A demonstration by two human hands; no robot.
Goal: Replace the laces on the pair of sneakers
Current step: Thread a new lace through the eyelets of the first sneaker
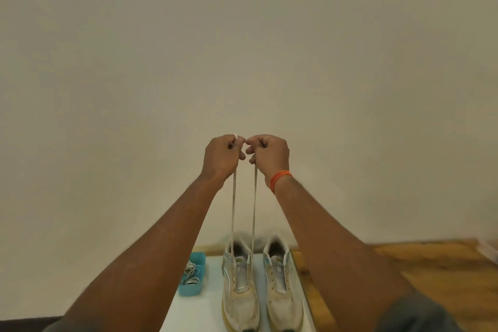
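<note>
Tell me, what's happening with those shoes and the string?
A person is lacing a pair of sneakers. The left hand and right hand each pinch one end of a white lace, pulled up taut from the left sneaker. The right sneaker beside it shows no lace. A blue tray to the left holds more laces.
</note>
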